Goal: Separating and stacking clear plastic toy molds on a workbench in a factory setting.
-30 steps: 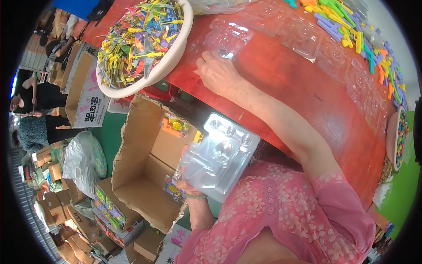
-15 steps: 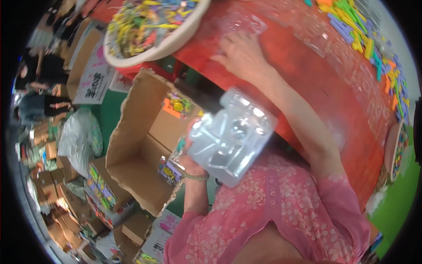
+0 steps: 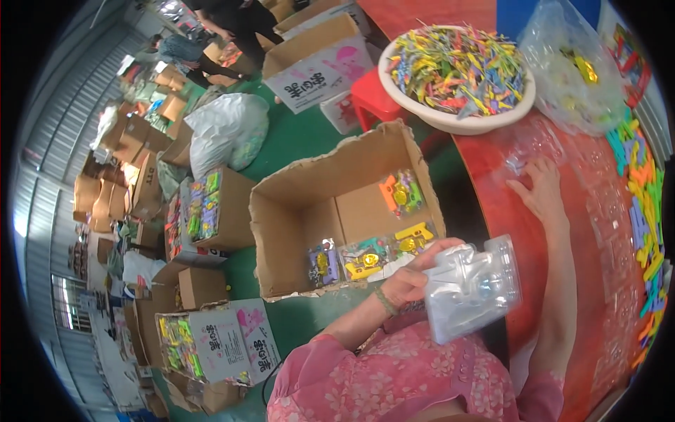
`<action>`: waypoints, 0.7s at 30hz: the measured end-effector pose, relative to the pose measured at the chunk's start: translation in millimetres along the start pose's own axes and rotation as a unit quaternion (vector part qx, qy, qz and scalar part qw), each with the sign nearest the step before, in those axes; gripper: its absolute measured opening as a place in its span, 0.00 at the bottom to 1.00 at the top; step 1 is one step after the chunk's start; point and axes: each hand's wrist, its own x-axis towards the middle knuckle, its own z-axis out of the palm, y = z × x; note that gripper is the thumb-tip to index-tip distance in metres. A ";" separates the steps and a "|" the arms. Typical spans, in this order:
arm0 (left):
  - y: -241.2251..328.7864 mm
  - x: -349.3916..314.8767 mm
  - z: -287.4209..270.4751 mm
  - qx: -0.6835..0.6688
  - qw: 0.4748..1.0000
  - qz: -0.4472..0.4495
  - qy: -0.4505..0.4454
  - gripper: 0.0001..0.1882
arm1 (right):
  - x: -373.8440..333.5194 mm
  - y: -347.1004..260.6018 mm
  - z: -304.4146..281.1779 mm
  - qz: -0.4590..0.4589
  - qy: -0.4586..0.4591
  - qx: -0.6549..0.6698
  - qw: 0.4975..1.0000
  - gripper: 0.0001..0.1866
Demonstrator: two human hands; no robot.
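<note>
My left hand (image 3: 409, 280) grips clear plastic blister shells (image 3: 470, 290), seemingly a small stack, in front of my body. Over the red table my right hand (image 3: 543, 191) has its thumb and fingers apart, at the edge of another clear blister shell (image 3: 536, 146) lying there. Left of my left hand stands an open cardboard box (image 3: 292, 221) with torn edges. Inside it lie several clear packs of small toy guns, among them an orange and green pack (image 3: 402, 193) and a purple pack (image 3: 323, 262).
A white basin (image 3: 460, 124) heaped with colourful plastic pieces sits at the far end of the red table (image 3: 485, 172). Beside it is a clear plastic bag (image 3: 573, 77). Loose coloured parts (image 3: 643, 211) line the right edge. Cartons (image 3: 218, 341) stand on the green floor; people are farther back.
The view has swung left, so the box and basin appear farther right. My left hand still holds the blister shells; my right hand stays over the table by the loose shell.
</note>
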 end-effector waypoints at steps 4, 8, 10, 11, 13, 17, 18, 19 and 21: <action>-1.4 11.6 12.2 -0.017 1.000 0.003 -0.026 0.48 | -1.2 -0.9 -6.9 -0.002 0.030 0.008 1.000 0.16; -4.2 21.0 26.5 0.018 0.999 0.025 -0.020 0.45 | -15.8 -42.4 -50.9 0.029 0.048 0.199 0.978 0.14; -7.3 23.6 32.4 0.033 0.999 0.038 -0.015 0.44 | -38.7 -84.6 -91.9 0.060 -0.037 0.344 0.936 0.14; -8.7 24.3 37.0 0.051 0.998 0.044 -0.015 0.44 | -52.0 -99.5 -105.8 0.054 -0.098 0.395 0.912 0.15; -14.9 30.5 45.9 0.080 0.996 0.044 -0.006 0.44 | -82.3 -115.2 -118.9 -0.092 -0.120 0.347 0.926 0.16; -21.3 27.0 65.3 0.152 0.987 0.048 -0.004 0.46 | -115.1 -145.5 -133.3 -0.003 -0.162 0.324 0.932 0.18; -22.5 25.0 70.9 0.189 0.981 0.054 -0.005 0.46 | -123.0 -146.1 -134.3 0.012 -0.151 0.322 0.934 0.18; -23.5 22.7 79.7 0.199 0.979 0.045 0.009 0.47 | -128.9 -147.1 -135.8 0.028 -0.141 0.321 0.936 0.17; -27.8 25.9 84.3 0.230 0.972 0.048 0.004 0.47 | -139.3 -148.2 -145.6 0.035 -0.119 0.290 0.949 0.17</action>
